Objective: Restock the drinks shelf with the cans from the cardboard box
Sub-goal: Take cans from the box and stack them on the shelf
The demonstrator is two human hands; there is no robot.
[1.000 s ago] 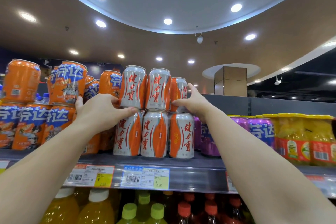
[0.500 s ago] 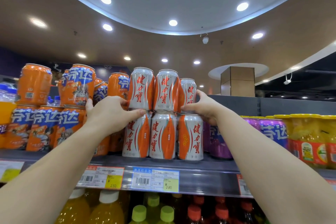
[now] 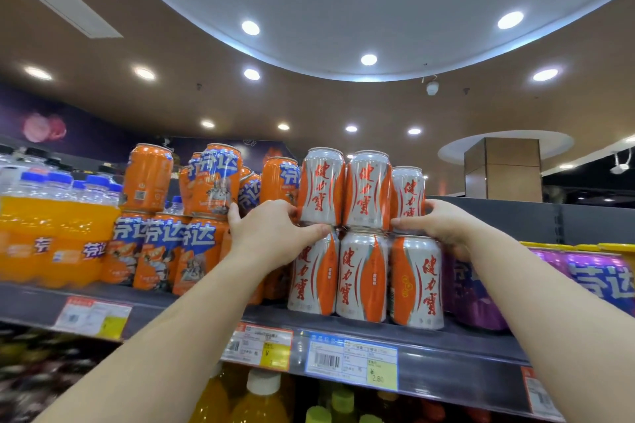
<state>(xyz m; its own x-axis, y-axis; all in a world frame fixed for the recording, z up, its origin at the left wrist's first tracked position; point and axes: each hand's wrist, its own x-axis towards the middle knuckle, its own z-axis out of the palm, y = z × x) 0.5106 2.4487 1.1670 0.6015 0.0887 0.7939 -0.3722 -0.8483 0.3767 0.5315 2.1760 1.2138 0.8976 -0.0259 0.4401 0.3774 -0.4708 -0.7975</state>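
Note:
Silver-and-orange cans stand two high at the front of the top shelf (image 3: 457, 352): three upper cans (image 3: 367, 189) on three lower cans (image 3: 360, 280). My left hand (image 3: 271, 233) wraps the stack's left side where the two layers meet, with the thumb across the front and the fingers hidden behind. My right hand (image 3: 443, 227) holds the right side at the same height, thumb in front and fingers behind the right-hand cans. The cardboard box is out of view.
Orange cans (image 3: 147, 178) are stacked two high just left of the silver ones, with orange drink bottles (image 3: 51, 233) further left. Purple cans (image 3: 601, 278) stand to the right. Price tags (image 3: 352, 364) line the shelf edge. Bottles (image 3: 268, 402) fill the shelf below.
My view has turned left, so the shelf has slid right and the orange bottles have come into view. Both hands stay on the silver can stack in the same hold.

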